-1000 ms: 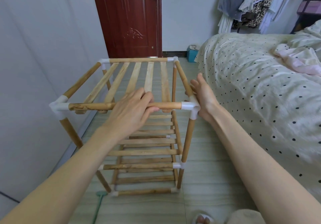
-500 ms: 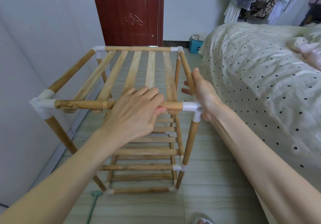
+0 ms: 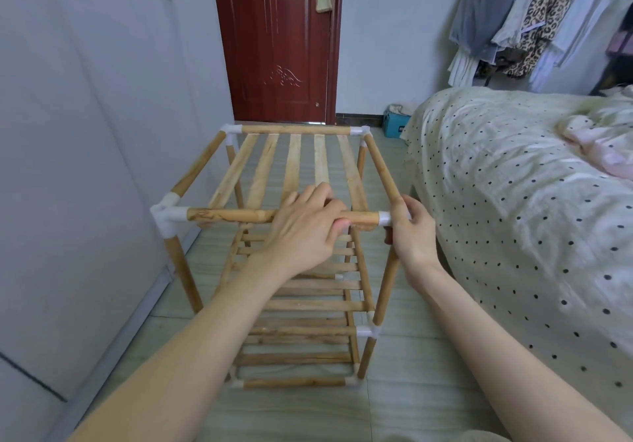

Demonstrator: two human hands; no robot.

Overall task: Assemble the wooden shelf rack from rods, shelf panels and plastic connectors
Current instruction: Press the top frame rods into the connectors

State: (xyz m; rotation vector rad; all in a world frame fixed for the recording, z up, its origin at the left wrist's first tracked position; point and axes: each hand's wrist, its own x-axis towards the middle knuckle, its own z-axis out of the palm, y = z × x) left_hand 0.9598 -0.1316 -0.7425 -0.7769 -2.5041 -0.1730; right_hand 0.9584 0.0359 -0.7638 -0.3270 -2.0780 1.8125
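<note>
wooden shelf rack (image 3: 294,256) standing upright on the tiled floor (image 3: 411,390), between the pale wall (image 3: 85,167) at left and the bed (image 3: 513,219) at right, near both. three tiers visible: slatted top shelf panel (image 3: 298,164), a middle tier and a bottom tier of slats below, partly blurred. white plastic connectors at the corners; near left top connector (image 3: 166,217) joining the front top rod (image 3: 233,216), the left side rod (image 3: 197,165) and the near left leg (image 3: 181,277). left hand (image 3: 305,229) laid over the front top rod right of its middle, fingers curled over the far side and thumb tucked beneath, gripping the rod. right hand (image 3: 411,232) wrapped round the near right top corner, where the right side rod (image 3: 380,167) meets the near right leg (image 3: 385,297); fingers curled about that joint, gripping it, only a short white piece of the near right top connector (image 3: 384,219) showing beside the hand. lower right connector (image 3: 368,331) seated on the near right leg at the middle tier. far top rod (image 3: 294,129) seated in white connectors at both ends. all four top corners appearing joined. dark red door (image 3: 277,47) behind the rack, shut. hanging clothes (image 3: 531,20) at upper right above the bed. small blue box (image 3: 395,126) on the floor by the far wall, just beside the bed's corner. dotted bed cover draped down to near the floor beside the rack's right leg, apart from it.
</note>
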